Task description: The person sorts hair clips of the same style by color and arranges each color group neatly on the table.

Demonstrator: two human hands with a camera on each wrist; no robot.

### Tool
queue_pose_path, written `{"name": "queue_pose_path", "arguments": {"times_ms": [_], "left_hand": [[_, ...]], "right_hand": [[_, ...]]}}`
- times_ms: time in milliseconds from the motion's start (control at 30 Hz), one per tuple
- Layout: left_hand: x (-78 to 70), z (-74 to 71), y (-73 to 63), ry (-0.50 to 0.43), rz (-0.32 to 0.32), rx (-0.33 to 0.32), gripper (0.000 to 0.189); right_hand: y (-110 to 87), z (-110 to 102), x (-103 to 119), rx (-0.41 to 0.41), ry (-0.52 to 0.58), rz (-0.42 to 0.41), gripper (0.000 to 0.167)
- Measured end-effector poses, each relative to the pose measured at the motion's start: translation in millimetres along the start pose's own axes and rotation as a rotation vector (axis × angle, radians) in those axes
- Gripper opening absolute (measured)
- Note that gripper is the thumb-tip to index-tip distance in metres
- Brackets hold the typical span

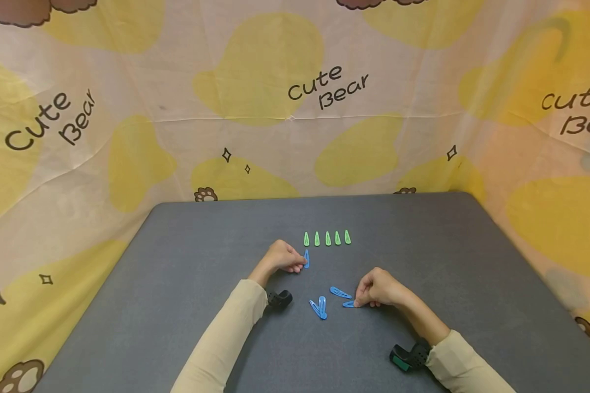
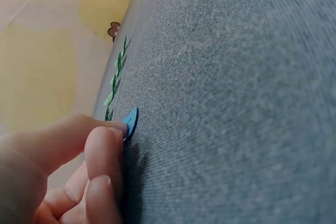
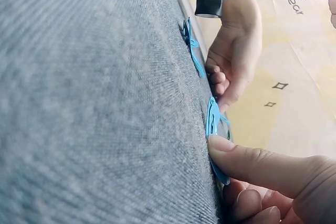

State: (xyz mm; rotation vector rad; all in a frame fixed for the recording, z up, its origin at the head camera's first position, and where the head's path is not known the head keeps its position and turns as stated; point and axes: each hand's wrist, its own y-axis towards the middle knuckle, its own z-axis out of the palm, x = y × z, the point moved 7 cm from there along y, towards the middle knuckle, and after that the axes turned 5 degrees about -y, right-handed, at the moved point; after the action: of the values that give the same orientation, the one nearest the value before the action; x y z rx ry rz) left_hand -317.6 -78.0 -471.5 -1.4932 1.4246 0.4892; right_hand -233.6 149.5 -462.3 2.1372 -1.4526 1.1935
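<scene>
My left hand pinches a blue snap hair clip, which stands lengthwise just below the leftmost green clip. In the left wrist view, that blue clip pokes out past the thumb and fingertip. Nearer to me on the right, my right hand has thumb and fingers at the end of another blue hair clip. The right wrist view has the thumb over this clip, partly hiding it. A further blue clip lies just beyond it. Two more blue clips form a V between the hands.
Several green snap hair clips stand in an even row toward the back of the dark grey table. A patterned cloth hangs behind and along the sides. Black wrist cameras are worn on both wrists.
</scene>
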Motion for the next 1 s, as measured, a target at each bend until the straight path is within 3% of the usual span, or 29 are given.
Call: {"name": "queue_pose_path", "arguments": {"times_ms": [567, 1000], "left_hand": [[2.5, -0.1, -0.8, -0.043, 0.018, -0.013, 0.015], [0.3, -1.3, 1.4, -0.031, 0.046, -0.093, 0.015]], "right_hand": [[-0.2, 0.5, 0.4, 0.009, 0.005, -0.001, 0.013], [-0.4, -0.2, 1.9, 0.016, -0.001, -0.005, 0.013]]}}
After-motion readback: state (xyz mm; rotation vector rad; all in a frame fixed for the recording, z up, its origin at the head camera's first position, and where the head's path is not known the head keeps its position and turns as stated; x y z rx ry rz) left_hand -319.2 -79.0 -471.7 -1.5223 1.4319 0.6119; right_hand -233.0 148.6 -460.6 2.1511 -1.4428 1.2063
